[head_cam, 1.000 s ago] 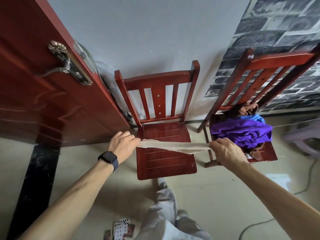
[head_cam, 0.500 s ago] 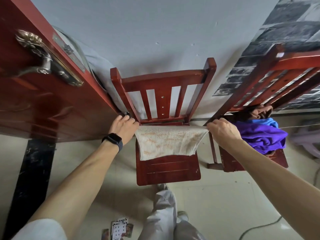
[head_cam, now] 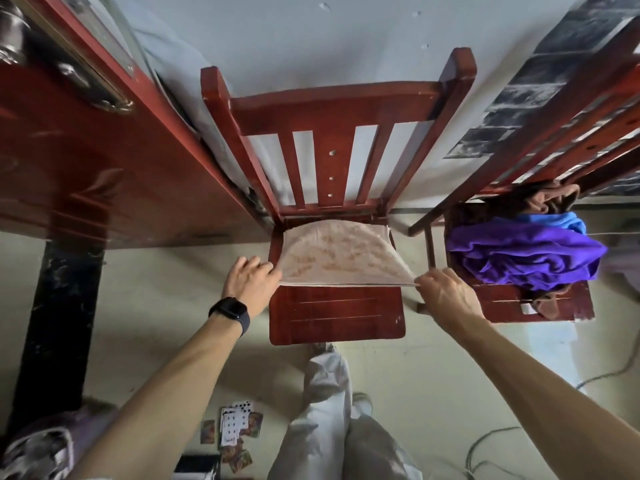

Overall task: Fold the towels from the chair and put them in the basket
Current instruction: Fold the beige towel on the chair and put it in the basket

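Observation:
A beige patterned towel (head_cam: 337,252) lies on the back half of the seat of the middle red wooden chair (head_cam: 336,313). My left hand (head_cam: 250,284) pinches its near left corner. My right hand (head_cam: 445,296) pinches its near right corner, so the near edge is stretched between them just above the seat. On the right-hand red chair (head_cam: 498,303) sits a heap of towels: a purple one (head_cam: 523,254) on top, a blue one (head_cam: 561,221) behind it and brown ones (head_cam: 540,200) at the back. No basket shows.
A red door (head_cam: 86,161) stands open at the left, close to the middle chair. Playing cards (head_cam: 235,427) lie on the floor by my legs (head_cam: 329,410). A cable (head_cam: 485,445) runs over the floor at the lower right. The wall is right behind the chairs.
Both hands have come back towards me and down with the towel's near corners. The towel, which hung from the chair's back edge, now lies spread over the rear of the seat.

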{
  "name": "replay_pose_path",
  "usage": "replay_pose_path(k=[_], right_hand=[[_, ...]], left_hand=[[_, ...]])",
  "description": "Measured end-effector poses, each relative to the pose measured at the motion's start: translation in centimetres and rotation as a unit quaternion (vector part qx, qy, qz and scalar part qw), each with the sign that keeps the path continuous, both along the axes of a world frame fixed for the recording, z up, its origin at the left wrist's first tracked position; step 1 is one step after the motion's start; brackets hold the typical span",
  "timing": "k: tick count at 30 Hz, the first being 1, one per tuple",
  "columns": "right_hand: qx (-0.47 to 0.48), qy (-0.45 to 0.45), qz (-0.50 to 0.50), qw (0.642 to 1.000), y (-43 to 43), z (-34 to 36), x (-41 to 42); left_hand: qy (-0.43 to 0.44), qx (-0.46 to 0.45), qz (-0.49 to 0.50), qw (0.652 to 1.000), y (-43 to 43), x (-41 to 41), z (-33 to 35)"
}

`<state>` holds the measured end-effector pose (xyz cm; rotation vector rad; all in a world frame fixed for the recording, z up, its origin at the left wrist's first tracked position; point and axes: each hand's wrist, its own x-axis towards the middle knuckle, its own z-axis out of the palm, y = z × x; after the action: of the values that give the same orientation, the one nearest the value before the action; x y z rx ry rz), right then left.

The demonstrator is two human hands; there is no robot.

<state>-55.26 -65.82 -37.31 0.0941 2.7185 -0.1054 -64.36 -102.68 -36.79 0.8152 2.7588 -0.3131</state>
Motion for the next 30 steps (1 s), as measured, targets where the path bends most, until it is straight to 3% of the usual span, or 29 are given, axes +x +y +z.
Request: replay_pose_path(k=[7, 10, 12, 14, 17, 19, 22, 25, 30], right_hand=[[-0.029, -0.091, -0.02, 0.995, -3.1, -8.5, 10.8], [-0.06, -0.138, -0.052, 0.987, -3.5, -10.5, 13.4], [-0.112, -0.144, -0.13, 0.975, -3.8, -11.1, 13.6], [-0.192, -0.126, -0.246, 0.942, -4.0, -11.5, 12.4], [-0.275, -0.114, -0.376, 0.877, -3.6, -12.0, 9.5], [-0.309, -0.085, -0.421, 0.849, -3.3, -12.9, 7.9], [-0.324, -0.041, -0.458, 0.827, -3.4, -14.7, 5.4], [-0.311, -0.003, -0.479, 0.821, -3.7, -16.9, 3.2], [-0.293, 0.009, -0.493, 0.819, -3.7, -19.6, 0.5]], left_hand=[[-0.147, -0.091, 0.017, 0.985, -1.4, 9.9, -7.8], [-0.199, -0.066, 0.046, 0.977, -2.2, 12.1, -9.3], [-0.246, 0.006, 0.125, 0.961, -2.8, 12.1, -9.9], [-0.291, 0.098, 0.246, 0.92, -3.4, 11.2, -10.4], [-0.365, 0.252, 0.425, 0.789, -3.7, 8.4, -11.9], [-0.381, 0.341, 0.496, 0.702, -3.4, 6.3, -13.1], [-0.36, 0.41, 0.549, 0.633, -2.6, 3.5, -15.3], [-0.336, 0.445, 0.579, 0.595, -1.8, 1.5, -17.7], [-0.295, 0.451, 0.584, 0.607, -0.4, -0.3, -20.9]])
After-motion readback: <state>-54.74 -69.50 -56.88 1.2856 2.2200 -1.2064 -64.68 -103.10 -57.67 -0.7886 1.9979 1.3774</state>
